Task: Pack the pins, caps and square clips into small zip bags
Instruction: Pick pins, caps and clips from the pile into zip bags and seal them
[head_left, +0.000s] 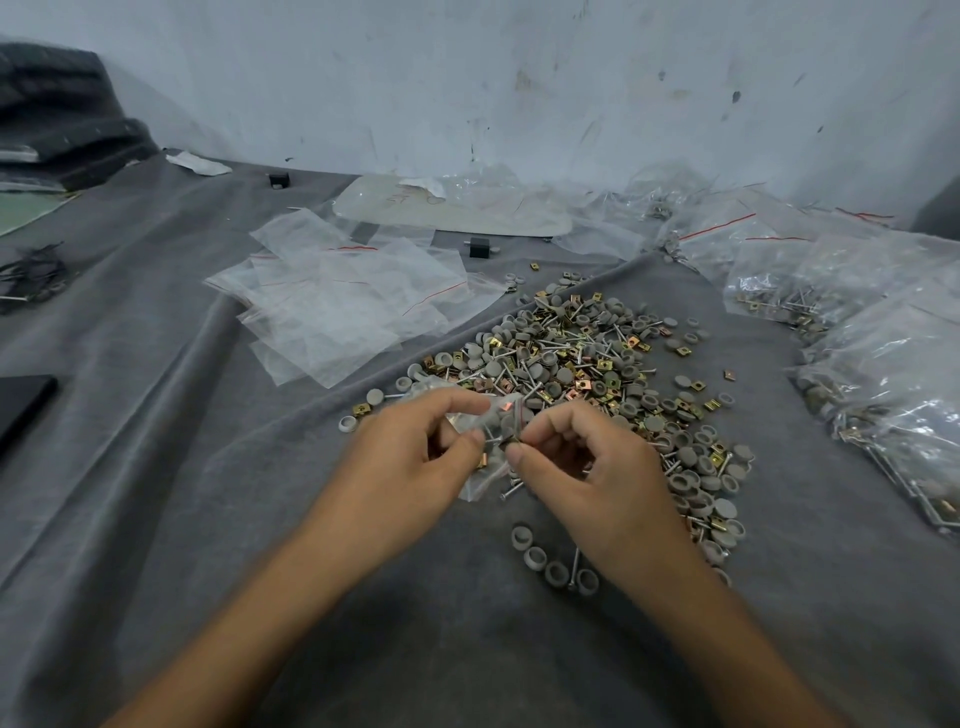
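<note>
Nearest, between the forearms, four caps (557, 573) and a pin (573, 569) are lying in a short row on the grey cloth (208, 519), apart from the main heap. They are probably being kept as a counted set.

Just beyond them, a small bag (488, 415) is being held low over the cloth at the near edge of the pile (582, 364). It is being pinched at one side by the thumb and fingers of the left hand (415, 462). The red-striped mouth is being pinched by the curled fingers of the right hand (587, 467). Pins and caps are being carried inside it already.

The step in hand is judged to be the finishing of one bag, either the last pieces being fed in or the zip being pressed shut. Which of the two cannot be told, since the mouth is being covered by the fingertips. If it is the zip, the next move calls for an even squeeze along the whole strip with no pin caught in it.

Further off, brass clips (730, 374) are lying mixed through the pile. Empty bags (337, 301) are lying to its far left and filled bags (857, 322) are being heaped at the right, partly cut off by the frame. Counts inside any bag are being blurred by glare.
</note>
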